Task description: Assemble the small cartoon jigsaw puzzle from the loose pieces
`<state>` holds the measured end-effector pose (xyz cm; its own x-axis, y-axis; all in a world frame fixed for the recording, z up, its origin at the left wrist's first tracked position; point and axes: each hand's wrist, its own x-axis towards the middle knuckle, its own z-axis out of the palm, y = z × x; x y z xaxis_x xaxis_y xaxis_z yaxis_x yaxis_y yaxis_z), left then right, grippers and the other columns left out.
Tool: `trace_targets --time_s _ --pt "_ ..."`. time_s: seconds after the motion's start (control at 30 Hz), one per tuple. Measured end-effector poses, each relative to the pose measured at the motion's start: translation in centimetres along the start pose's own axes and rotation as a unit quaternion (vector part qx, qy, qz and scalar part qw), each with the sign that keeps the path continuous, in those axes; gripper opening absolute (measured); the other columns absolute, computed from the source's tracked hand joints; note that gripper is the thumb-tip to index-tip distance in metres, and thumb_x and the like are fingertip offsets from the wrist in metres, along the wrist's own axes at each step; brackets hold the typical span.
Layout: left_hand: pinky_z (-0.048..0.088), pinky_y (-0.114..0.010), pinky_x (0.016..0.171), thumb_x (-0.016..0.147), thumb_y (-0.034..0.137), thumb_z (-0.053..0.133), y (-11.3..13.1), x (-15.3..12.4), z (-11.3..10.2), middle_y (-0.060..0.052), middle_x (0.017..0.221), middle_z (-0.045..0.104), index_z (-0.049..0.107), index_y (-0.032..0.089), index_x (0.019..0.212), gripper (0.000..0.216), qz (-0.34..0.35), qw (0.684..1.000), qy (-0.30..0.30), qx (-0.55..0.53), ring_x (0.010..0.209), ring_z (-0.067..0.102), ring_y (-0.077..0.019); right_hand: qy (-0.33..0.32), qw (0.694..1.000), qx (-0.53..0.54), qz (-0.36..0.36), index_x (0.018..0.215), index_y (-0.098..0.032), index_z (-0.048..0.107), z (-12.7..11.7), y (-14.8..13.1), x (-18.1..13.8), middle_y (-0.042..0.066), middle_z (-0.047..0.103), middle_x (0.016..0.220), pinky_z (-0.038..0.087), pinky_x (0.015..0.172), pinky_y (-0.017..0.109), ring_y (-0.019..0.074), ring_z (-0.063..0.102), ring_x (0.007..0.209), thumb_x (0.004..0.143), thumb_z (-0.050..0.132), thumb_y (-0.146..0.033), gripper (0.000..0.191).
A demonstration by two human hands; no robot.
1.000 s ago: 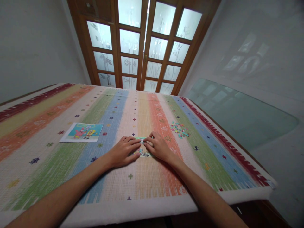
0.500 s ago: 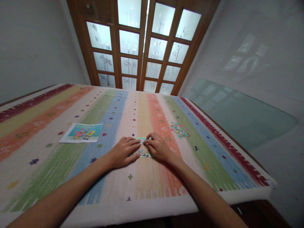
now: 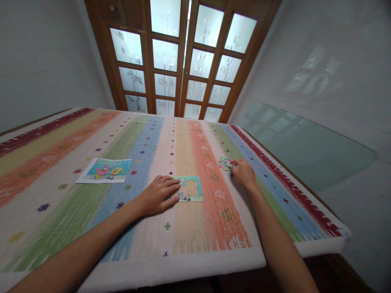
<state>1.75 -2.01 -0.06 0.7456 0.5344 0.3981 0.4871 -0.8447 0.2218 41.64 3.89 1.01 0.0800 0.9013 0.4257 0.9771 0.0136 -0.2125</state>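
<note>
A small, partly built jigsaw puzzle (image 3: 190,188) lies on the striped cloth, its frame done and a gap in the middle showing the cloth. My left hand (image 3: 159,194) rests flat beside it, fingers stretched out and touching its left edge. My right hand (image 3: 243,171) is at the pile of loose puzzle pieces (image 3: 224,164) further right, fingers curled onto the pieces. I cannot make out whether a piece is between them.
A printed cartoon picture (image 3: 105,170) lies on the left of the striped tablecloth (image 3: 91,211). Wooden doors with frosted glass panes (image 3: 180,61) stand behind the table. A glass sheet (image 3: 305,146) leans along the right wall.
My right hand has left the puzzle and moved right to the pile of loose pieces. The puzzle's open middle now shows. My left hand has stayed put.
</note>
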Motion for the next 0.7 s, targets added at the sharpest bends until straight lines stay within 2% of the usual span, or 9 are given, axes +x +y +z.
trace_targets --time_s 0.1,0.27,0.43,0.7 --pt "0.043 -0.049 0.102 0.105 0.039 0.049 0.1 0.1 -0.1 -0.01 0.136 0.068 0.065 0.022 0.129 0.034 0.0 1.0 -0.003 0.006 0.124 0.058 -0.0307 -0.019 1.0 0.002 -0.004 0.104 -0.019 0.08 0.4 1.1 0.0 0.012 0.07 0.09 0.047 0.084 0.037 0.0267 0.063 0.088 0.092 0.054 -0.02 0.029" --pt "0.044 -0.05 0.101 0.106 0.039 0.046 0.1 0.1 0.0 -0.011 0.134 0.068 0.06 0.019 0.134 0.037 -0.006 1.0 -0.002 0.001 0.123 0.059 -0.0306 -0.039 0.999 0.003 -0.017 0.113 -0.018 0.078 1.5 0.5 0.0 0.012 0.068 0.095 0.046 0.088 0.038 0.0272 0.061 0.093 0.095 0.056 -0.025 0.029" --pt "0.043 -0.05 0.102 0.106 0.039 0.047 0.0 0.1 0.0 -0.01 0.135 0.068 0.061 0.021 0.132 0.034 -0.007 1.0 -0.004 -0.005 0.124 0.058 -0.0305 -0.051 0.998 0.006 -0.027 0.114 -0.018 0.077 1.3 0.8 0.2 0.012 0.068 0.098 0.045 0.091 0.038 0.0271 0.061 0.096 0.093 0.057 -0.021 0.029" --pt "0.042 -0.049 0.103 0.106 0.04 0.047 0.0 0.1 0.0 -0.011 0.136 0.067 0.064 0.022 0.131 0.035 -0.009 1.0 -0.004 -0.01 0.125 0.058 -0.0302 -0.088 0.994 0.022 -0.052 0.098 -0.023 0.079 -0.4 2.6 0.2 0.008 0.069 0.091 0.048 0.089 0.038 0.026 0.062 0.091 0.081 0.071 -0.02 0.02"
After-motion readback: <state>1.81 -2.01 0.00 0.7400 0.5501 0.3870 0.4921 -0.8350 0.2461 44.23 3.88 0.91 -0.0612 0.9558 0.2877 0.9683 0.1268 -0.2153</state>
